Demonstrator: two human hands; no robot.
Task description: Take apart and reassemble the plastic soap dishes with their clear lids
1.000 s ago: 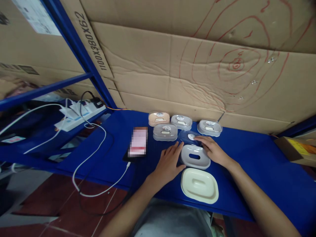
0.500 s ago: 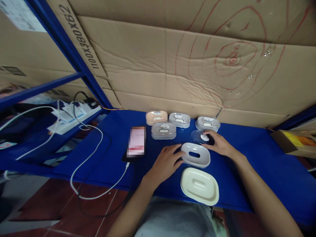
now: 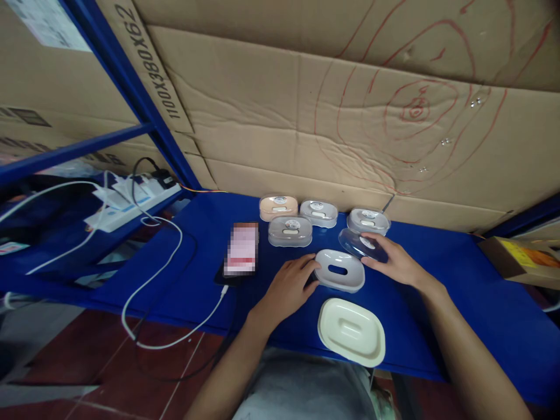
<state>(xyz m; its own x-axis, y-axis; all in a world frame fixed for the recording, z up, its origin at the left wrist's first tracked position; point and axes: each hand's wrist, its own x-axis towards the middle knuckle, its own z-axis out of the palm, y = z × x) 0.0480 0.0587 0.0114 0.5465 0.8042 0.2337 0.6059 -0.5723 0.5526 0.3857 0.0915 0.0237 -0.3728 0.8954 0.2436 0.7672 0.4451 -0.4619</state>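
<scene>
My left hand (image 3: pixel 292 284) grips the left end of a pale grey soap dish (image 3: pixel 324 269), which has an oval slot in its middle. Fingers and thumb of my right hand (image 3: pixel 396 261) are closed on the edge of a clear lid (image 3: pixel 350 242), tilted just behind the grey dish. Part of the lid is hidden by that hand. Closer to me, a cream soap dish base (image 3: pixel 350 331) with a raised oval centre rests on the blue table (image 3: pixel 280 335).
Several lidded soap boxes stand at the back, among them a peach one (image 3: pixel 279 208) and a grey one (image 3: pixel 290 232). Left of my left hand lies a phone (image 3: pixel 241 249) with a white cable (image 3: pixel 181 233). A cardboard box (image 3: pixel 520 262) sits at far right.
The grey soap dish has shifted slightly left, with my left hand now closed on its end. My right hand has moved a little right, and the clear lid is more tilted.
</scene>
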